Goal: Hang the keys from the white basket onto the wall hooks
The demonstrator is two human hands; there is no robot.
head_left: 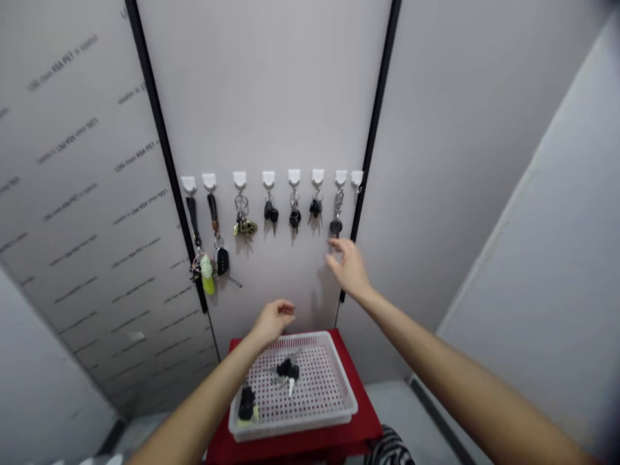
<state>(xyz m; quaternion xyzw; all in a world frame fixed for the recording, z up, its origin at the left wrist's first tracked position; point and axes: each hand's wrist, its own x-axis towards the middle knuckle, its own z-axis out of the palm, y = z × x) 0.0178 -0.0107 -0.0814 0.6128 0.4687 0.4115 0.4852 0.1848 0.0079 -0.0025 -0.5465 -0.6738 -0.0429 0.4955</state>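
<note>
Right hand [352, 270] hovers just below the rightmost key [336, 227].

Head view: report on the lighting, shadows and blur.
Head view: light soft and diffuse, no harsh glare; head view: faint shadow on the pale wall panel, below and left of the right hand; head view: printed lettering at upper left looks smeared; head view: extreme top right corner darkened.
</note>
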